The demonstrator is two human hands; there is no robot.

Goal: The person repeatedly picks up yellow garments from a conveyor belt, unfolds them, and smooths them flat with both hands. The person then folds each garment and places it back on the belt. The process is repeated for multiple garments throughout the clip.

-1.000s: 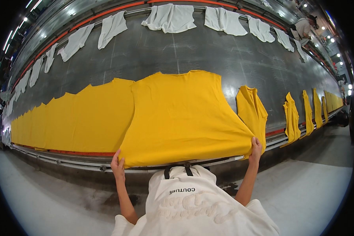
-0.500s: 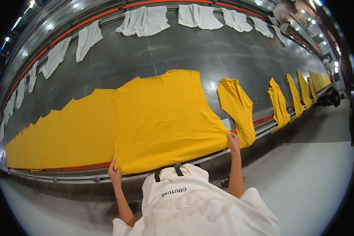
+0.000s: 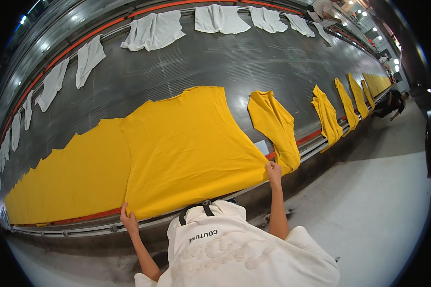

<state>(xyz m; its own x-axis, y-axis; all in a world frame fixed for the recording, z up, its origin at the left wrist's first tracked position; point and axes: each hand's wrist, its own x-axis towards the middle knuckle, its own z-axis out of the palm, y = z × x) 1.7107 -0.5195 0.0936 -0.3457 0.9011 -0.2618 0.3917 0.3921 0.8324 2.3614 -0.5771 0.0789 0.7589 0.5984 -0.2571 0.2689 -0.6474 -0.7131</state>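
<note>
A yellow cut fabric panel (image 3: 191,148), shaped like a shirt body, lies spread on a long dark table (image 3: 225,62) in front of me. At its near left corner my left hand (image 3: 129,219) pinches the edge between thumb and fingers. My right hand (image 3: 274,173) is closed on the near right corner, and the hem is drawn between the two. Slight creases run across the cloth. On the left, a row of flat yellow panels (image 3: 76,177) adjoins this one. A loosely folded yellow panel (image 3: 275,126) rests just right of my right hand, hanging over the table edge.
More folded yellow pieces (image 3: 326,115) lie along the near edge to the right. White fabric pieces (image 3: 153,31) line the far edge. A metal rail (image 3: 86,231) borders the near side. One person in dark clothes (image 3: 392,103) bends beside the table at far right; another (image 3: 324,8) is across it.
The view has turned, so the table and cloth appear shifted left. Both hands keep their hold on the panel's near corners, and the panel lies much as before.
</note>
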